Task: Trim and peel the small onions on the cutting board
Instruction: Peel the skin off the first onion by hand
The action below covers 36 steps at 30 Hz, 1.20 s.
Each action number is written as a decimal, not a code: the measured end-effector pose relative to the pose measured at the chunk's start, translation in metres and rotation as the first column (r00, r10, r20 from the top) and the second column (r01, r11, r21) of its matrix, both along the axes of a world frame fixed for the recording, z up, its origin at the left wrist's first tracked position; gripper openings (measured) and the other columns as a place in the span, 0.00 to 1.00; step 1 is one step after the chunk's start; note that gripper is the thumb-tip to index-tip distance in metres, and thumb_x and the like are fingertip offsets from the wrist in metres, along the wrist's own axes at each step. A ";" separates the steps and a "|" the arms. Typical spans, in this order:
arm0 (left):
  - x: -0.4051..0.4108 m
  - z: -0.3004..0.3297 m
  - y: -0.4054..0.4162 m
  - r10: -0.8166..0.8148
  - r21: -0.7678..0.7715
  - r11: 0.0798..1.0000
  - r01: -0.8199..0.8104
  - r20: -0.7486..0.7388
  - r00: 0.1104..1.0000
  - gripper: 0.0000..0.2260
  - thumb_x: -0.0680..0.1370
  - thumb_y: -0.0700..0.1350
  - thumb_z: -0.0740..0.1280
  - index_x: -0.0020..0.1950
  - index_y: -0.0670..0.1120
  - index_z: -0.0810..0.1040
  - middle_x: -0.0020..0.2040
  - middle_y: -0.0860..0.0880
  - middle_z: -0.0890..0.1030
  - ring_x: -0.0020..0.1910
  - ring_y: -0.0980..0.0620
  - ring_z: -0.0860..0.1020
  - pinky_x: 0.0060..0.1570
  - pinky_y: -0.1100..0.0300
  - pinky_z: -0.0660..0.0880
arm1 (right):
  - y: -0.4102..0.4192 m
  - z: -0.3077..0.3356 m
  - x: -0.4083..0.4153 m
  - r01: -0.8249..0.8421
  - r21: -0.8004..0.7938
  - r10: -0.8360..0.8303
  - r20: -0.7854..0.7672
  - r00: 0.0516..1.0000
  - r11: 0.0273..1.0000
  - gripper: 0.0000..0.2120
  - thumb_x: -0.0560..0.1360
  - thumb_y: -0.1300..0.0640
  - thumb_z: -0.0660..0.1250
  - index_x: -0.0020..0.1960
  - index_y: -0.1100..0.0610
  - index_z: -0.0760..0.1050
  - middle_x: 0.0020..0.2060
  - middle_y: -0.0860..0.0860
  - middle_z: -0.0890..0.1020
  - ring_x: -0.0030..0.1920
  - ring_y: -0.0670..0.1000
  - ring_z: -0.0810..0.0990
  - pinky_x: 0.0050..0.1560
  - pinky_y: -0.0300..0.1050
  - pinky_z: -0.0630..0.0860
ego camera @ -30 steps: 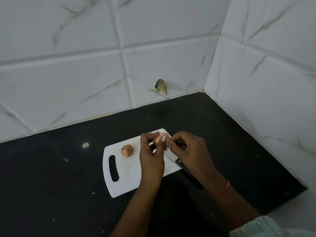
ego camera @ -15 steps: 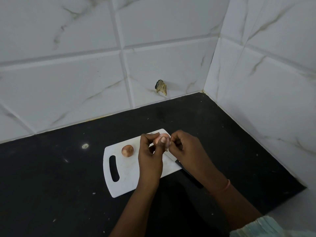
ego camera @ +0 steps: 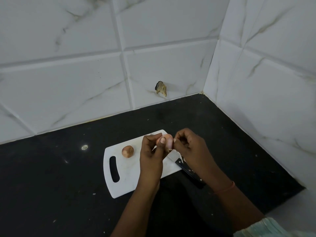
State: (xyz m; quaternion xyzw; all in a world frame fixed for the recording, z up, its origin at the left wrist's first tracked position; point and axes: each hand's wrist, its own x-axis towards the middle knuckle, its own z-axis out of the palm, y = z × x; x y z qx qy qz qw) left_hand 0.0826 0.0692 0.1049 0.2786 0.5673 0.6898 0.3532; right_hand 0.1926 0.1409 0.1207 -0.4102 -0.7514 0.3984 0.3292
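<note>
A white cutting board [ego camera: 126,173] with a slot handle lies on the black counter. One small brown-skinned onion [ego camera: 127,151] sits on the board near its far left. Above the board's far right corner my left hand [ego camera: 151,156] holds a second, pale pink onion [ego camera: 166,141] between thumb and fingers. My right hand [ego camera: 189,147] pinches a bit of that onion's skin at its right side. A knife with a black handle [ego camera: 189,173] lies at the board's right edge, its blade mostly hidden under my right hand.
The black counter [ego camera: 59,185] runs into a corner of white marble-look tiles at the back and right. A chipped hole [ego camera: 160,88] marks the back wall. Small crumbs dot the counter.
My right hand has shifted slightly at the onion's right side while pinching its skin. My left hand keeps holding the onion in about the same place.
</note>
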 end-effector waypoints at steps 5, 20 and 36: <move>-0.001 0.005 -0.001 -0.022 0.003 1.000 0.022 0.078 0.997 0.07 0.81 0.46 0.65 0.57 0.46 0.77 0.48 0.53 0.85 0.50 0.55 0.84 0.43 0.68 0.78 | -0.007 0.000 -0.001 0.045 -0.138 -0.070 -0.185 0.980 0.989 0.08 0.77 0.51 0.68 0.54 0.52 0.78 0.46 0.46 0.83 0.45 0.45 0.83 0.47 0.44 0.82; -0.008 0.003 -0.007 -0.118 -0.043 0.991 0.126 0.148 0.982 0.15 0.74 0.52 0.71 0.58 0.49 0.80 0.58 0.45 0.82 0.57 0.47 0.83 0.54 0.55 0.80 | -0.007 -0.004 -0.002 0.117 0.087 -0.108 -0.109 0.988 0.989 0.02 0.75 0.58 0.70 0.46 0.56 0.79 0.39 0.47 0.82 0.40 0.46 0.83 0.43 0.44 0.82; -0.006 0.015 -0.001 -0.119 -0.069 0.978 0.196 0.588 0.800 0.21 0.79 0.48 0.66 0.67 0.36 0.71 0.60 0.36 0.80 0.55 0.41 0.84 0.66 0.46 0.75 | 0.005 -0.015 0.019 0.220 0.153 -0.223 0.000 0.975 0.963 0.05 0.74 0.62 0.71 0.48 0.54 0.82 0.43 0.46 0.84 0.45 0.42 0.82 0.47 0.39 0.81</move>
